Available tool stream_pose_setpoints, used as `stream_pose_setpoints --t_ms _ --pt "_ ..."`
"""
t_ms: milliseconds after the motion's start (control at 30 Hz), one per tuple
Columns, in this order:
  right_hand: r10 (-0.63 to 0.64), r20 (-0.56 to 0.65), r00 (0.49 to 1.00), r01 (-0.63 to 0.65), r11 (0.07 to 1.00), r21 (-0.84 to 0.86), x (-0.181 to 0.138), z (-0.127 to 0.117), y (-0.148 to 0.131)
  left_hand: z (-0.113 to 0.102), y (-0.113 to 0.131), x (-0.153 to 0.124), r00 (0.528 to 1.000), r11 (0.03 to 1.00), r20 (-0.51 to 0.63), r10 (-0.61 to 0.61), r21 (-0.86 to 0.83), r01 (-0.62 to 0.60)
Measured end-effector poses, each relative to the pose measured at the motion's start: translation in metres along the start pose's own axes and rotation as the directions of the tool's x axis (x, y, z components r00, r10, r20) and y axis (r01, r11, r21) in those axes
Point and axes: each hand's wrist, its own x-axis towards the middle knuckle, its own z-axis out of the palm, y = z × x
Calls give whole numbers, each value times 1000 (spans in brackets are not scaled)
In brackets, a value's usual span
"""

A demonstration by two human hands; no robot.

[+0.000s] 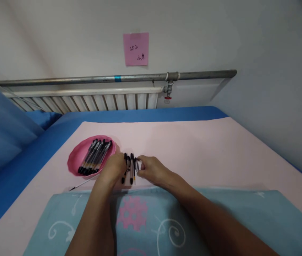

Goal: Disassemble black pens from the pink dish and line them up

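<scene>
Pens [131, 169], right hand [152, 170] close beside, half open

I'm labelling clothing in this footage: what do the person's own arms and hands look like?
The left hand and right hand are ungloved. The left forearm and right forearm are bare, with no sleeve, watch or bracelet in view. Rings cannot be ruled out at this size.

The bare left hand [112, 167] and bare right hand [153, 170] join uncovered forearms [96, 215] that taper toward them
</scene>
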Motion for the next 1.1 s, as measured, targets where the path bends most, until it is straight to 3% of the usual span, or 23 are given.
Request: stream_pose_setpoints --t_ms 267,500,933,1100 --pt "-16 -21 1000 18 995 98 4 8 5 2 -2 3 1000 1000 7 -24 -15 25" --pt "43 -9 999 -39 965 260 3 9 9 0 -3 2 999 999 31 -37 -32 38" --pt "102 8 995 -101 965 242 -1 0 6 -1 -2 2 999 999 20 -27 -29 28" --pt "68 35 997 -75 959 272 -2 4 4 -2 -1 2 999 999 31 -32 -34 33"
